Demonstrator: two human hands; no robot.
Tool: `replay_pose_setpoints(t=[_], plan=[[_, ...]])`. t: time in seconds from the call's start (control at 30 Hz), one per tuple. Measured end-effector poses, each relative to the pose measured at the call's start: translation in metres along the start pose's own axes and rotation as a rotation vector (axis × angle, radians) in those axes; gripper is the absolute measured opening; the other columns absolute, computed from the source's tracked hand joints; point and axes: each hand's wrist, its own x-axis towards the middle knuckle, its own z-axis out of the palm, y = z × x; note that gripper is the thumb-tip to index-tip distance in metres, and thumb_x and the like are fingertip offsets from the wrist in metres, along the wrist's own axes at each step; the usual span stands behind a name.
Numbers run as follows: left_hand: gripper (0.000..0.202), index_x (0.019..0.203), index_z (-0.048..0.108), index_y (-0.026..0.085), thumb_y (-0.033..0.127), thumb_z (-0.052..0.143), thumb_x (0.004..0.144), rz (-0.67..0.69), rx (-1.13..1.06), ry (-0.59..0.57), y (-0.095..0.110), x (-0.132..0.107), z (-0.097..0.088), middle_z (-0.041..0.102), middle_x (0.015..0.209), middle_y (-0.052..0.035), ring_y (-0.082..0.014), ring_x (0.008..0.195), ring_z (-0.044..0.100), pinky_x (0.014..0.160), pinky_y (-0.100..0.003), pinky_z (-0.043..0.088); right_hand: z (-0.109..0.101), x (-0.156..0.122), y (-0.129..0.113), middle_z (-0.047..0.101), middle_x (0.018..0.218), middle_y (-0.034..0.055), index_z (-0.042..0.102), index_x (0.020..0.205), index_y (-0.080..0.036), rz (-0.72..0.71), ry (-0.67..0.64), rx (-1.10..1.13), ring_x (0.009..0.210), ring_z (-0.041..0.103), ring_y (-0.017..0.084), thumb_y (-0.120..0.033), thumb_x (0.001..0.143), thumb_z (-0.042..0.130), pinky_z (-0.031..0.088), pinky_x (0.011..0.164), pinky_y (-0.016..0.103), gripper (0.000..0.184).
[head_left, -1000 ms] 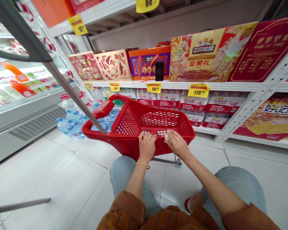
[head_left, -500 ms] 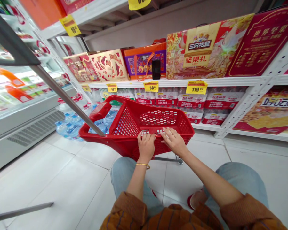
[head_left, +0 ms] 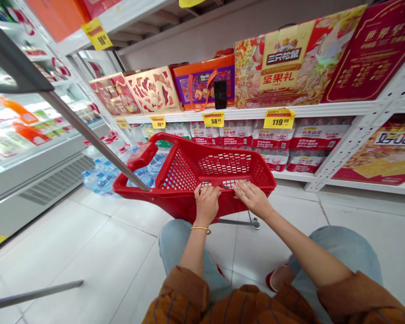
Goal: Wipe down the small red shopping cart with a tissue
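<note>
This is a supermarket aisle with a white tile floor [head_left: 87, 256] that shines under bright, even overhead light. On the right stands white perforated metal shelving [head_left: 354, 139], its upper shelf lined with red and gold gift boxes [head_left: 283, 67] and yellow price tags [head_left: 279, 119] along the edge. Shrink-wrapped packs of bottled water [head_left: 319, 137] fill the shelf below. On the left runs a lit refrigerated display case [head_left: 43, 157] with a slatted vent panel [head_left: 57, 180] at its base. Blue-capped water bottles [head_left: 97, 180] sit on the floor where the case meets the shelving.
</note>
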Motion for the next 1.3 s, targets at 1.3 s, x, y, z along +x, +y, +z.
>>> replay_pose_setpoints(t=[1.3], plan=[[0.033, 0.116, 0.060, 0.022, 0.028, 0.033, 0.098, -0.038, -0.167, -0.085, 0.065, -0.014, 0.017, 0.069, 0.110, -0.0050, -0.0199, 0.117, 0.053, 0.116, -0.049, 0.014, -0.037, -0.008, -0.051, 0.062, 0.119, 0.0173, 0.050, 0.133, -0.012, 0.265, -0.081, -0.074, 0.103, 0.056, 0.025, -0.016, 0.095, 0.040, 0.048, 0.090, 0.041, 0.040]])
